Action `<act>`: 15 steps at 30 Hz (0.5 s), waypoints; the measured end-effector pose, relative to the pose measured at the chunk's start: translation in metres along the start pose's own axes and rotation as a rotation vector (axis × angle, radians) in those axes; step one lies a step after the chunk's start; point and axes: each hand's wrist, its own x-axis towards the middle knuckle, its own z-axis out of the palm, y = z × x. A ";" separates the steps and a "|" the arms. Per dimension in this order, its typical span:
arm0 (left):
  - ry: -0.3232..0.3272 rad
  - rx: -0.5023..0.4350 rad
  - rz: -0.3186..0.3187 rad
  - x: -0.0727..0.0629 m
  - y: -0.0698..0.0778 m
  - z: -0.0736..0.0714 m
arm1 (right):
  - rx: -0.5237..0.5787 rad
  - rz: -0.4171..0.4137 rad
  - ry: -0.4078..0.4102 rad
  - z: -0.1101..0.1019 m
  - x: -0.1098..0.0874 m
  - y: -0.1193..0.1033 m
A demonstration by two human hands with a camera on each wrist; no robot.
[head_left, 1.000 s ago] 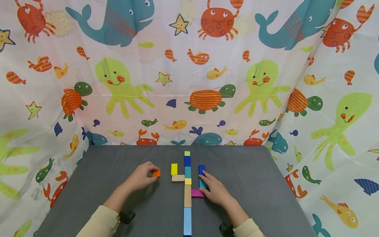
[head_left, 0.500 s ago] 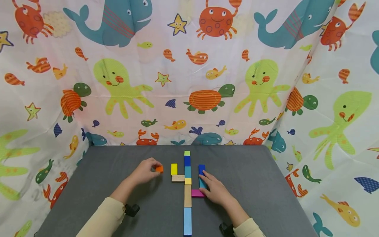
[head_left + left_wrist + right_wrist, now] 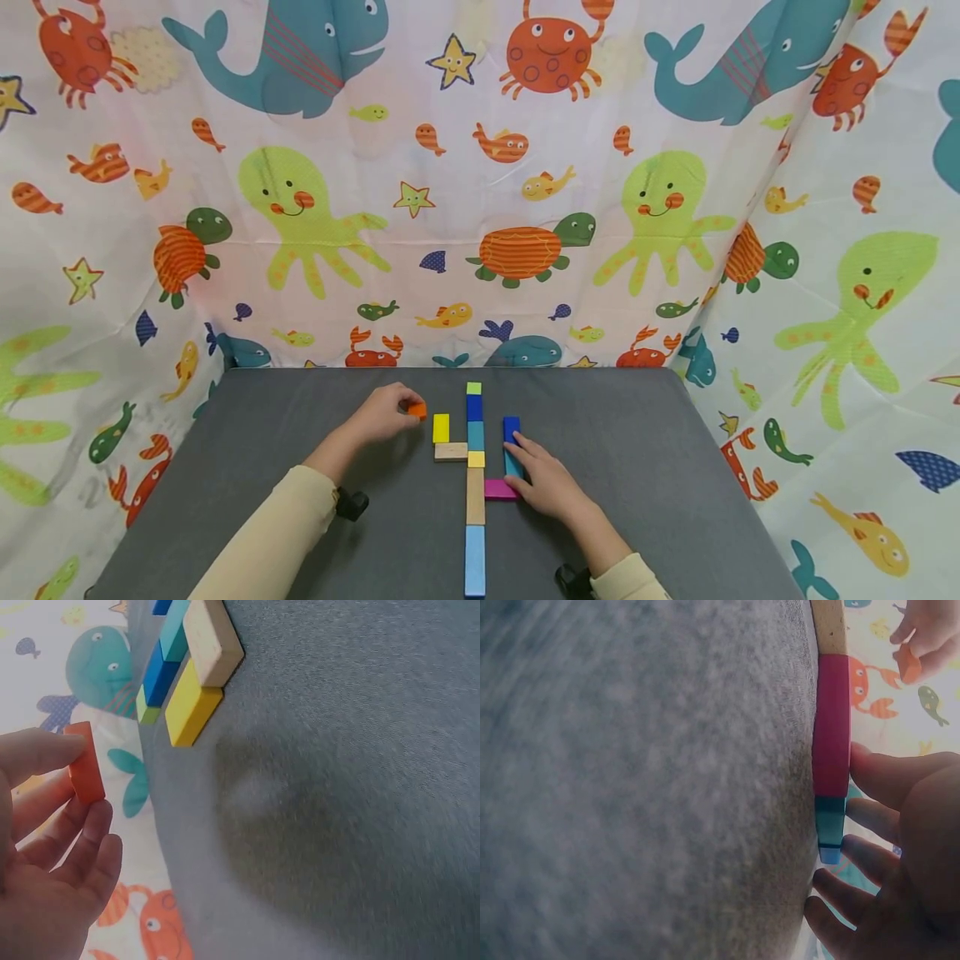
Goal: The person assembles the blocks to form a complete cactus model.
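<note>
My left hand [image 3: 378, 415] pinches a small orange block [image 3: 417, 411] between thumb and fingertips, up and left of the yellow block [image 3: 441, 428]. The left wrist view shows the orange block [image 3: 86, 765] held clear of the table. That yellow block adjoins a short wooden block [image 3: 452, 452], which meets the central column of blocks. On the column's other side, my right hand [image 3: 555, 483] touches the dark blue block [image 3: 512, 427] and bright blue block [image 3: 513, 467] with extended fingers. The thumb lies by the magenta block [image 3: 501, 489]; the hand partly covers the bright blue block.
The column runs toward me: a green block [image 3: 474, 388], dark blue, teal [image 3: 476, 436], pale yellow, long wooden [image 3: 476, 496] and long light blue block [image 3: 475, 560]. They lie on a grey table [image 3: 637, 433]. A sea-animal printed curtain [image 3: 450, 275] stands behind and beside it.
My left hand has carried the orange block to the right and farther from me, toward the yellow block. The right hand and the laid blocks stay where they were.
</note>
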 end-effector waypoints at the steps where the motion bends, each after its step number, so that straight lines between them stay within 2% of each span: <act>1: 0.004 -0.005 -0.007 0.002 0.002 0.001 | 0.000 0.000 -0.001 0.000 0.000 0.000; 7: 0.025 0.011 -0.041 0.016 0.007 0.009 | 0.004 -0.007 0.000 -0.001 0.000 -0.001; 15: 0.038 0.042 -0.072 0.028 0.011 0.022 | 0.001 -0.005 0.005 -0.001 -0.001 0.000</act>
